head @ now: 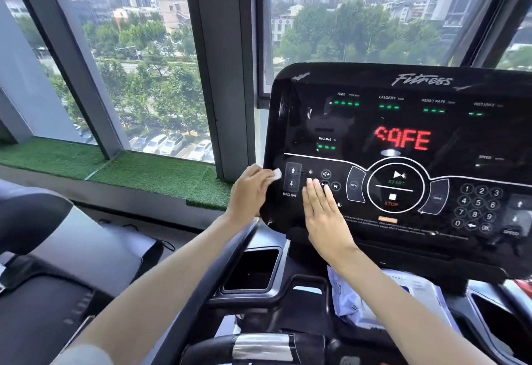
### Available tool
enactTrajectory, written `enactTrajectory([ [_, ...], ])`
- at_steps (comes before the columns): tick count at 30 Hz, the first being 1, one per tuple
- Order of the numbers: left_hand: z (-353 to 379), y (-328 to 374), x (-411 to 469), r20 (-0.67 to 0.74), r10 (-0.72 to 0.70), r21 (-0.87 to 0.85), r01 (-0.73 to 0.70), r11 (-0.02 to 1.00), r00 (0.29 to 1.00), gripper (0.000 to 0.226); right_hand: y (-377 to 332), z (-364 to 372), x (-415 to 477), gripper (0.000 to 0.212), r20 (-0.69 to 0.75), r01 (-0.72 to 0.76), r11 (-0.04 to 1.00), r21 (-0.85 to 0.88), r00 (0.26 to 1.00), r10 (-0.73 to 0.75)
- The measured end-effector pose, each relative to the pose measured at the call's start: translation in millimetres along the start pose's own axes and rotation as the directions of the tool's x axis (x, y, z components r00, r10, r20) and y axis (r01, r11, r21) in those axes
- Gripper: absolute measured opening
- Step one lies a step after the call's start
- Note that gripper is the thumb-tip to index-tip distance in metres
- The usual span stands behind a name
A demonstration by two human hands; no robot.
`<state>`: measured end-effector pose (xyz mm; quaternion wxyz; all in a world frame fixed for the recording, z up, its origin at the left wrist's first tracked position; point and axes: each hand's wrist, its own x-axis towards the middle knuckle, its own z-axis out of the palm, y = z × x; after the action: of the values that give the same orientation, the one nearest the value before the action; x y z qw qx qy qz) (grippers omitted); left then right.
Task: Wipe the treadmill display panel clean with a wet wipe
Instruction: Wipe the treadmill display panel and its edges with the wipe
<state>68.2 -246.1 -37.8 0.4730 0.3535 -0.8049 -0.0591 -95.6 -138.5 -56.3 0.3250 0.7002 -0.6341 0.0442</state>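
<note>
The black glossy treadmill display panel (403, 123) fills the right half of the view, showing red letters and green dashes. My left hand (250, 192) pinches a small white wet wipe (277, 174) at the panel's lower left edge, beside the INCLINE arrows. My right hand (324, 215) lies flat with straight fingers on the panel's lower left, fingertips over the media buttons.
A wet wipe packet (374, 301) lies on the console tray below the panel. A black cup holder (253, 269) sits left of it, with a handlebar (218, 272) crossing in front. Windows and a green turf ledge (149, 174) lie to the left.
</note>
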Motion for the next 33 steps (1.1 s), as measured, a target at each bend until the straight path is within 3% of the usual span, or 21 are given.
enactTrajectory([
  [2,7.1,2.5,-15.0,-0.003,0.019,-0.001,-0.019,1.000,1.000,0.018,3.8,-3.8,-1.5,0.065,-0.004,-0.007,0.999,0.044,1.000,0.007],
  [6,16.5,5.7,-59.6,0.225,0.160,-0.038,-0.155,0.987,0.961,0.013,1.2,-6.6,-18.4,0.065,0.012,0.072,0.982,0.173,0.997,-0.076],
  [9,14.7,1.2,-46.2,0.096,0.035,-0.032,-0.032,0.999,0.995,0.011,-11.3,-3.7,-33.5,0.061,0.106,0.146,0.965,0.216,0.979,-0.172],
  [12,19.3,4.8,-46.4,-0.042,-0.107,-0.035,0.105,0.994,0.993,0.011,-19.1,-0.8,-37.1,0.059,0.160,0.102,0.961,0.256,0.976,-0.146],
  [16,31.2,17.5,-72.6,0.180,0.090,0.007,-0.093,0.996,0.979,0.008,-23.7,-0.5,-35.0,0.060,0.146,0.041,0.958,0.286,0.986,-0.086],
  [19,27.6,10.1,-69.4,0.060,-0.066,-0.027,0.068,0.997,0.996,0.011,-28.4,1.1,-36.3,0.060,0.173,-0.007,0.951,0.309,0.984,-0.049],
  [22,32.3,20.3,-73.4,-0.074,-0.265,-0.083,0.259,0.962,0.961,0.007,-31.8,4.9,-39.6,0.060,0.184,-0.029,0.957,0.288,0.983,-0.026],
  [26,40.3,37.7,-81.2,0.095,-0.127,-0.106,0.137,0.985,0.987,0.010,-34.8,8.0,-39.6,0.059,0.185,-0.041,0.964,0.262,0.983,-0.008],
  [31,27.6,14.2,-78.0,-0.118,-0.337,-0.074,0.330,0.941,0.934,0.011,-35.8,7.9,-39.8,0.059,0.167,-0.048,0.955,0.292,0.986,-0.002],
  [33,33.6,29.0,-83.5,-0.033,-0.263,-0.080,0.260,0.962,0.964,0.012,-36.7,11.1,-39.4,0.059,0.161,-0.048,0.957,0.286,0.987,0.001],
])
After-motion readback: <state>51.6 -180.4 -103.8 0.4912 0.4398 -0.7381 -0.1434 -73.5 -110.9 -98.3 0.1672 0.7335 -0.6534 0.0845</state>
